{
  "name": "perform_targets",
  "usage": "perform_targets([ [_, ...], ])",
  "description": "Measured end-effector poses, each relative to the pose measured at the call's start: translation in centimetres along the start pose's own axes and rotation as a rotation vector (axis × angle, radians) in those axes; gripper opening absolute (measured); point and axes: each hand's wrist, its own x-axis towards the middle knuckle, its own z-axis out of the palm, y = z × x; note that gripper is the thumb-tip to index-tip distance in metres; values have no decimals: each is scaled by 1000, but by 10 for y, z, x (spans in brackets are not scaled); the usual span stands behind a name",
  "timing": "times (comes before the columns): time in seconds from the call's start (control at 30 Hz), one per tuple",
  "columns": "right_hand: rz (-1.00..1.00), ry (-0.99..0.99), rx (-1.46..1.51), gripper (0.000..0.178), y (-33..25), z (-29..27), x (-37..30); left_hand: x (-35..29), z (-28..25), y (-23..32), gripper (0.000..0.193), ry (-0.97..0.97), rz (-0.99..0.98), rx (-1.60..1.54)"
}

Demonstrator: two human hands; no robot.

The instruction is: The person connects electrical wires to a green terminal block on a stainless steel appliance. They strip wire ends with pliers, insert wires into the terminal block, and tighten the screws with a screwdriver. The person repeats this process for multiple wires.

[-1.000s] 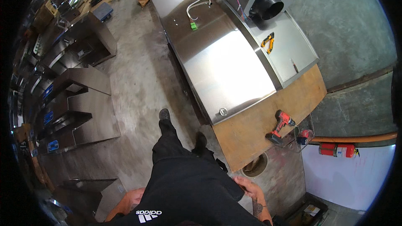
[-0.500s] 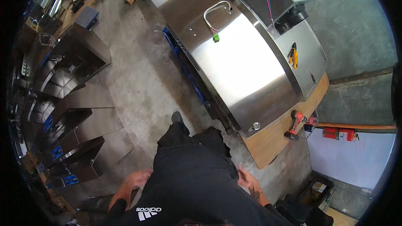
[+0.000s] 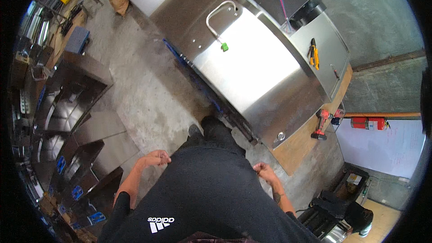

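My left hand (image 3: pixel 155 158) is closed at the left edge of my black shirt (image 3: pixel 211 184), its fingertips pinched on the cloth. On the other side, my right hand (image 3: pixel 267 173) has its fingers curled against the shirt's right edge. The shirt spreads between both hands, over my dark trousers. In front of me, out of reach of either hand, lies a large stainless steel housing (image 3: pixel 288 103). A white cable (image 3: pixel 209 21) with a green connector (image 3: pixel 225 47) rests on its shiny face.
Yellow-handled pliers (image 3: pixel 314 55) lie on a grey metal panel. A red cordless drill (image 3: pixel 321 124) sits on the wooden board (image 3: pixel 291 158). Dark metal housings (image 3: pixel 96 157) line the floor at left. A fire extinguisher (image 3: pixel 369 123) is at the far right, and black bins (image 3: pixel 353 182) stand below it.
Both hands have risen from beside my hips to the shirt's edges, and the shirt now spreads wider between them. The view has shifted slightly, and my legs have moved forward.
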Motion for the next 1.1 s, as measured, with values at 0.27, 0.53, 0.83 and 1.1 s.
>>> perform_targets([
  [0.27, -433, 118, -368, 41, -235, -25, 10, 116, -26, 231, 42, 662, 491, 294],
  [0.53, -1039, 487, -345, 32, -439, 6, 128, 171, 9, 453, 36, 635, 793, -309],
  [0.83, -1152, 874, -638, 34, -508, 67, 193, 186, -13, 467, 35, 596, 631, -456],
  [1.1, -1171, 865, -594, 28, -507, 65, 191, 186, -31, 459, 36, 429, 615, -464],
])
